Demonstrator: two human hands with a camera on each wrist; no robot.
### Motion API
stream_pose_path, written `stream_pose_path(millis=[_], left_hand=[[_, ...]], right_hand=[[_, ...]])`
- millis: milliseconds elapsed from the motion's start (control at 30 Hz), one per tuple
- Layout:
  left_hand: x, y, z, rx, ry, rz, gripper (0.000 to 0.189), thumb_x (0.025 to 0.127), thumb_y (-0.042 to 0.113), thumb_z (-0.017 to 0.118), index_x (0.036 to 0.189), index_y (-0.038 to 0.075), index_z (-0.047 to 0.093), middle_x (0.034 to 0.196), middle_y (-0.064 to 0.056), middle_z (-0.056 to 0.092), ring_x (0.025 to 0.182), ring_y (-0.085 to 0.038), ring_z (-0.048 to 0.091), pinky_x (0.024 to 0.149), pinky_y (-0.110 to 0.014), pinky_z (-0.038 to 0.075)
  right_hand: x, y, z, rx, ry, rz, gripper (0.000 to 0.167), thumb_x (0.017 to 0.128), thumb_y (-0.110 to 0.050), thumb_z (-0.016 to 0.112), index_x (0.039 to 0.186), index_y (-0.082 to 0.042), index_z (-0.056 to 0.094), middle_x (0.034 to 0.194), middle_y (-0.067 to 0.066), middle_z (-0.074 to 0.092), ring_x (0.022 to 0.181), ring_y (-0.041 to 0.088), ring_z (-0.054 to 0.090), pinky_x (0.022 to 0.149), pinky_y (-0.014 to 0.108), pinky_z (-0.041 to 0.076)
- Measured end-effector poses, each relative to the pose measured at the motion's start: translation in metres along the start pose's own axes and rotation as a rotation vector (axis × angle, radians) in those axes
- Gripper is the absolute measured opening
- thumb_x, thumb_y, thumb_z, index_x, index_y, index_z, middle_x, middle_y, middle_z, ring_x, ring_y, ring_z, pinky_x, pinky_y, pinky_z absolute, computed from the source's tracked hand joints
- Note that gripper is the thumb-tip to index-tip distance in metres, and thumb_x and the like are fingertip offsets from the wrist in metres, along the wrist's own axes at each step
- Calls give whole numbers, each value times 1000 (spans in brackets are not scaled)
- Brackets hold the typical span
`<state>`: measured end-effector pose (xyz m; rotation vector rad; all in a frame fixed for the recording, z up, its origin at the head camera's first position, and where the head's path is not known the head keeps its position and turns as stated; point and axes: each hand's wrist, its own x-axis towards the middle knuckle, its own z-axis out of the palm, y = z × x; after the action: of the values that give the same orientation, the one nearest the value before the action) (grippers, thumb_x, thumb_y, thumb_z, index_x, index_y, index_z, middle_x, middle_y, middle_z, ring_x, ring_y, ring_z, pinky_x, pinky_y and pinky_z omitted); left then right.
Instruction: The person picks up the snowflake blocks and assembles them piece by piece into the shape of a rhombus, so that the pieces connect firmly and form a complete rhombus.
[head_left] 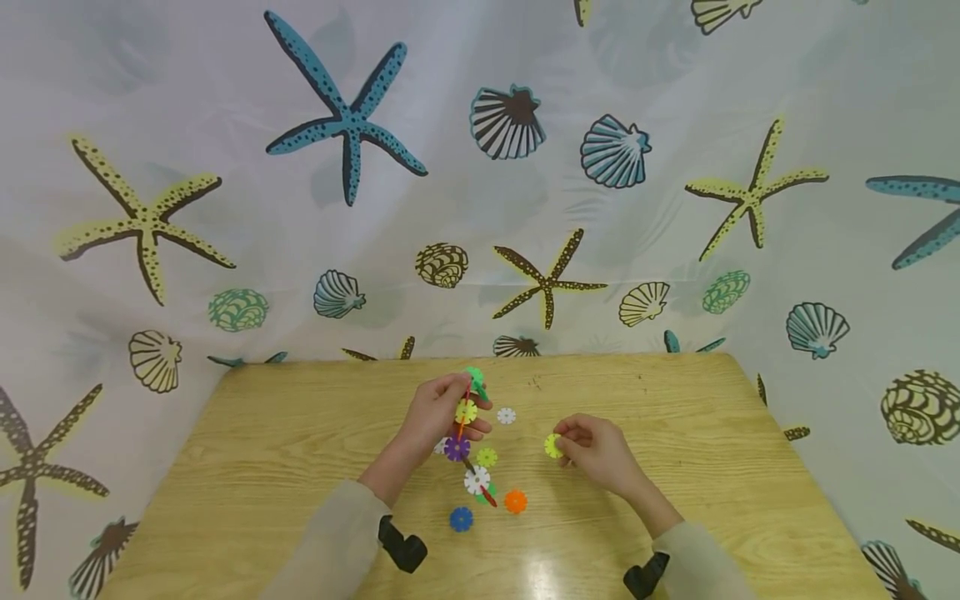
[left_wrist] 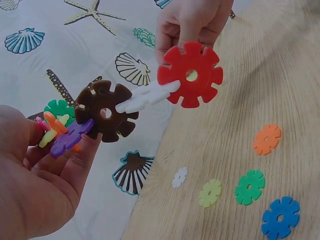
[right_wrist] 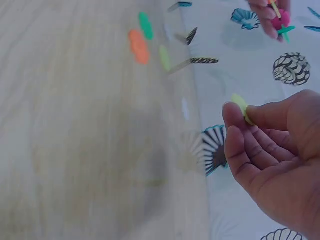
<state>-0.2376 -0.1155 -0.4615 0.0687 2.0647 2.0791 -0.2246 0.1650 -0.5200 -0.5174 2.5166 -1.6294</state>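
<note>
My left hand holds one end of a chain of notched plastic discs, slotted into one another. In the head view, a green disc is at its top, with a yellow disc, purple disc and white disc lower down. The left wrist view shows a brown disc and, at the far end, a red disc. To the right, apart from the chain, my right hand pinches a loose yellow disc between thumb and fingers.
Loose discs lie on the wooden table: orange, blue, yellow, white and green, the green one partly hidden under the chain in the head view. A patterned cloth hangs behind the table.
</note>
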Motion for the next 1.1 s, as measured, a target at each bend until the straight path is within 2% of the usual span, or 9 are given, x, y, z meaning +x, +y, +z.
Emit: stream_pose_path(millis=[133, 200, 367, 500, 733, 800, 867, 1100], left_hand=[[0, 1, 2, -3, -1, 1, 43, 116, 32, 41, 119, -3, 67, 104, -14, 74, 68, -16, 77, 67, -34, 67], [1, 0, 4, -1, 2, 2, 43, 116, 31, 41, 119, -3, 67, 103, -14, 74, 68, -17, 77, 66, -34, 67], [2, 0, 7, 15, 1, 5, 45, 116, 32, 41, 118, -5, 66, 103, -14, 74, 70, -18, 78, 66, -34, 67], [3, 0, 9, 17, -8, 6, 43, 116, 31, 41, 117, -3, 68, 104, -14, 74, 71, -20, 78, 67, -35, 67], [3, 1, 13, 13, -20, -2, 41, 116, 31, 41, 119, -1, 68, 106, -14, 73, 74, -21, 79, 68, -35, 67], [3, 2, 13, 10, -19, 1, 40, 116, 31, 42, 117, 1, 68, 106, -14, 73, 74, -21, 79, 68, -35, 67], [3, 2, 14, 13, -20, 11, 42, 116, 31, 42, 117, -1, 68, 106, -14, 73, 73, -21, 79, 68, -35, 67], [4, 0, 17, 3, -18, 25, 45, 116, 32, 43, 118, -6, 66, 100, -13, 71, 71, -21, 78, 66, -34, 67]], right_hand=[[6, -16, 1, 26, 13, -20, 16, 101, -5, 69, 113, 5, 70, 95, 20, 73, 74, 26, 76, 64, 28, 62], [9, -24, 2, 46, 12, -24, 16, 101, -6, 69, 114, 4, 70, 96, 21, 74, 76, 29, 77, 64, 23, 61], [14, -40, 6, 98, 6, -38, 16, 101, -4, 69, 114, 5, 70, 97, 22, 74, 80, 40, 77, 66, 23, 61], [18, -51, 10, 137, 0, -43, 16, 101, -3, 68, 114, 6, 69, 96, 22, 75, 83, 46, 76, 66, 25, 62], [22, -62, 16, 192, -25, 3, 17, 102, -7, 68, 113, 5, 66, 96, 23, 77, 79, 23, 79, 68, 27, 64], [24, -63, 18, 198, -33, 7, 17, 102, -8, 68, 113, 5, 66, 96, 23, 77, 80, 23, 80, 68, 29, 65], [25, -64, 19, 197, -42, -2, 18, 102, -10, 68, 114, 4, 65, 96, 24, 77, 79, 19, 79, 69, 30, 65], [27, -69, 22, 236, -47, -34, 19, 102, -9, 67, 113, 6, 65, 100, 32, 75, 77, 16, 79, 70, 31, 66]])
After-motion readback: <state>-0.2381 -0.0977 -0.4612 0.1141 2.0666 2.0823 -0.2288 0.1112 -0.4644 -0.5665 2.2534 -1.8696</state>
